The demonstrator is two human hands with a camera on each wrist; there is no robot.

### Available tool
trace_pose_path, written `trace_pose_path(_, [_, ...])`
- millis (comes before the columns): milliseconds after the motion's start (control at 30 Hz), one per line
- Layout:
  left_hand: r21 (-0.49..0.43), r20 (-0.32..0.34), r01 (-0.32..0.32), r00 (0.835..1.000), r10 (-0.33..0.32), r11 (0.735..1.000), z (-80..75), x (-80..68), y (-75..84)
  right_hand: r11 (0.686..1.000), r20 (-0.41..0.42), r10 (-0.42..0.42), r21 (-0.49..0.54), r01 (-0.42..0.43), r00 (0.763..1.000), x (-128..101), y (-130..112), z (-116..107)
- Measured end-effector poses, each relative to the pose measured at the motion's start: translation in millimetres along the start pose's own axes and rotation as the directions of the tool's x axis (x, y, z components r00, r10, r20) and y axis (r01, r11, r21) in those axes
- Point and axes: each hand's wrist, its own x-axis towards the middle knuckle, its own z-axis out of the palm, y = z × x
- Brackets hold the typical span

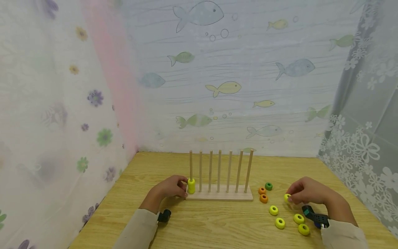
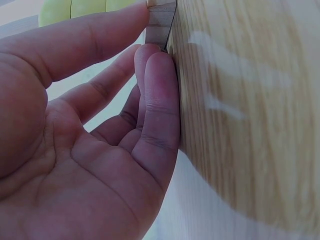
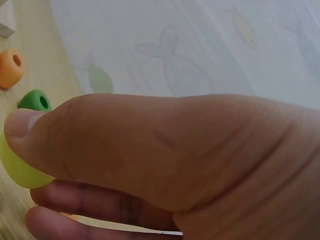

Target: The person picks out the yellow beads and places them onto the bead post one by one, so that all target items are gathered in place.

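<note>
A wooden peg stand with a row of upright pegs stands on the table. Yellow beads are stacked low on its leftmost peg, and their sides show at the top of the left wrist view. My left hand holds the left end of the stand's base, thumb and fingertips at the wood. Off to the right, my right hand pinches a yellow bead between thumb and fingers; the thumb covers part of it. Loose yellow beads lie near that hand.
Two orange beads and a green bead lie between the stand and my right hand. The wooden table meets a fish-print curtain at the back. Flowered sheets hang along the left and right sides.
</note>
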Motion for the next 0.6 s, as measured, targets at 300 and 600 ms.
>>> trace_pose_path(300, [-0.012, -0.003, -0.001, 1.0, 0.001, 1.0, 0.8, -0.6, 1.1, 0.996, -0.063, -0.024, -0.092, 0.018, 0.998, -2, -20, -4])
trace_pose_path(600, [-0.01, -0.004, -0.003, 1.0, 0.003, 1.0, 1.1, -1.4, 1.5, 0.984, -0.128, -0.06, -0.172, 0.038, 0.99, -4, -43, 0])
